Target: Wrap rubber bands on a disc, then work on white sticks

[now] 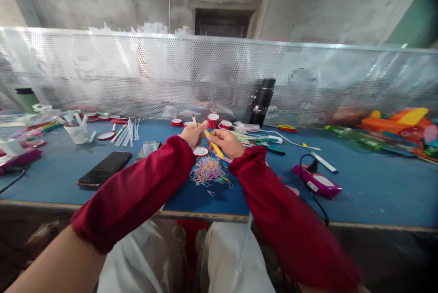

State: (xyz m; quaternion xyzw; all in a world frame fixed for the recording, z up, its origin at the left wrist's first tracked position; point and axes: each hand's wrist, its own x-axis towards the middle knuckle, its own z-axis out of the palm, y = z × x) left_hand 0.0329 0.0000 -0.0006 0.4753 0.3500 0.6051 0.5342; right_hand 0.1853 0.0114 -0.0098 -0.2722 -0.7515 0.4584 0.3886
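Both my arms in dark red sleeves reach over a blue table (376, 188). My left hand (193, 133) is closed with a thin white stick poking up from its fingers. My right hand (227, 141) is closed on a yellow stick (214, 146) that slants down toward me; the left fingers touch its upper end. Below the hands lies a pile of thin coloured rubber bands (209, 172). A small red-rimmed lid (200, 151) lies just under my left hand.
A black phone (104, 168) lies at left, a white cup of sticks (78, 131) beyond it. A black flask (262, 101) stands by the perforated metal screen (219, 74). A purple device with a black cable (318, 182) sits at right. Red lids and white sticks are scattered behind.
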